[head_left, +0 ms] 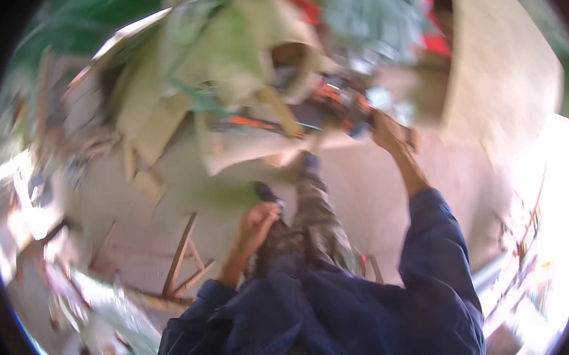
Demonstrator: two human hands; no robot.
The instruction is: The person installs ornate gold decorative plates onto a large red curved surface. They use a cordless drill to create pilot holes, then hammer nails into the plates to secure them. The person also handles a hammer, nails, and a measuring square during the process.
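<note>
The picture is smeared by motion. My right hand (393, 133) reaches forward at the right of middle, its fingers curled, with a dark and brownish thing showing at either side of the palm. Just left of it lies an orange-and-black object (333, 96), like a tool, too blurred to name. My left hand (259, 222) hangs low in front of my body, fingers closed; what they hold, if anything, is hidden. Pale yellowish sheets (240, 62) and a long black-and-orange strip (262, 124) lie ahead of my hands.
A wooden stool-like frame (183, 256) lies on the floor at lower left. Green cloth (98, 6) hangs at the far left. A large tan board (499, 74) stands at the far right. Clear plastic wrap (109, 323) lies at the bottom left. Red and pale-blue material (375, 19) is piled at the back.
</note>
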